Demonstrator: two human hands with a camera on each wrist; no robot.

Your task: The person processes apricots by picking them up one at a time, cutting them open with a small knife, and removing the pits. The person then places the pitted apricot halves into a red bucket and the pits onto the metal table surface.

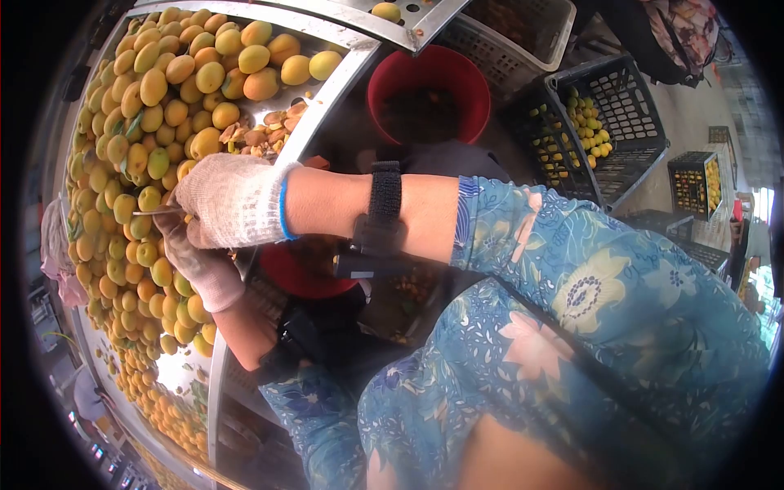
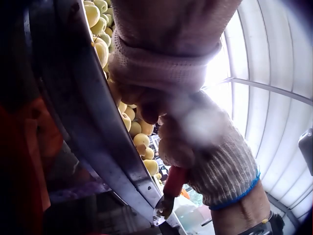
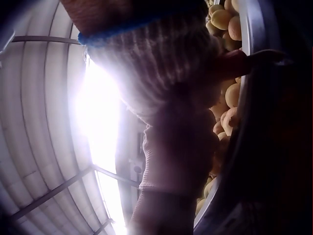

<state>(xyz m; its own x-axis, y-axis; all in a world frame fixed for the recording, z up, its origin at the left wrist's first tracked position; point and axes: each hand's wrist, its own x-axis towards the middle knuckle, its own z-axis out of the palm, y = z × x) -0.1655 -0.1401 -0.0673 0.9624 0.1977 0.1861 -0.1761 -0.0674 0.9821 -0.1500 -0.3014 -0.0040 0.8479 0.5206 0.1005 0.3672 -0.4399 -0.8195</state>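
Note:
My right hand (image 1: 233, 200), in a knitted glove with a blue cuff, grips a red-handled knife (image 2: 174, 183). A metal end pokes out below the fist in both wrist views, and a thin metal strip (image 1: 149, 213) shows beside the fingers in the head view. My left hand (image 1: 198, 260), in a stained light glove, curls its fingers right against the right hand. A yellow-orange sliver of apricot (image 1: 189, 218) shows between the two hands; the rest is hidden. Both hands are over a heap of apricots (image 1: 135, 155) at the metal table's edge (image 1: 322, 106).
Split brown-orange pieces (image 1: 265, 137) lie by the table rim. Below stand a red bucket (image 1: 469, 82) and another red container (image 1: 302, 273). Black crates (image 1: 645, 122) with yellow fruit and a white crate (image 1: 559, 41) stand on the floor. More fruit (image 1: 155, 392) lies further along.

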